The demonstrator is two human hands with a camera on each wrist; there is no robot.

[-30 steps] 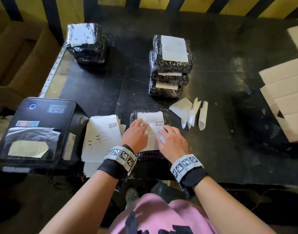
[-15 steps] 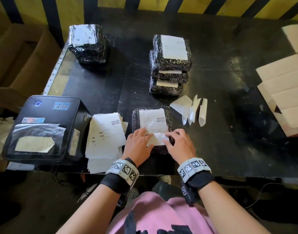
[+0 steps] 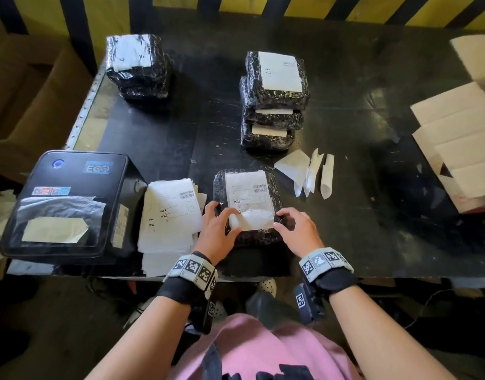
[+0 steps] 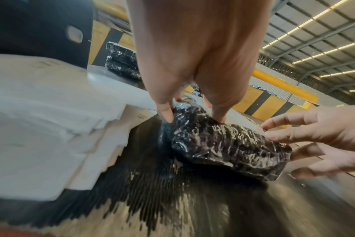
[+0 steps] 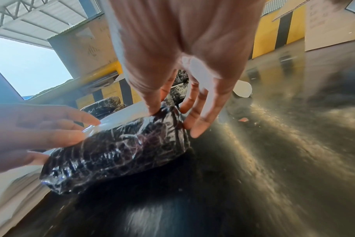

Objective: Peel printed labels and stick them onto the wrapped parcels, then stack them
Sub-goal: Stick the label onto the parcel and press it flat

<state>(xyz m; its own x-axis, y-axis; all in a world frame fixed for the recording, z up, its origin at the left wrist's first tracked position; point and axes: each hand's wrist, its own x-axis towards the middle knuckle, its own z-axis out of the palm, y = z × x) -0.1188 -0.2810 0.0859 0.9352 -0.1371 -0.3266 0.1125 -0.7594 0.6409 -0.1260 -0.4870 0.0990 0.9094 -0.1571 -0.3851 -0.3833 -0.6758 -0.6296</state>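
Table (image 3: 345, 111): a black top filled most of the frame.
Printer (image 3: 68, 204): sat at the lower left edge.
Stack (image 3: 274, 100): three labelled parcels piled at upper centre; that part looked done.
Second pile (image 3: 138, 65): upper left; labelled or not, unclear.
Loose labels (image 3: 170, 212): a heap left of centre, judged still to be used.
Parcel (image 3: 247, 207): centre, label (image 3: 247, 192) on top, its near end seemingly not yet flat; stacking remained.
Left hand (image 3: 218, 231): gripped the parcel's left edge, fingers curled.
Right hand (image 3: 296, 233): held the right edge, fingers spread.
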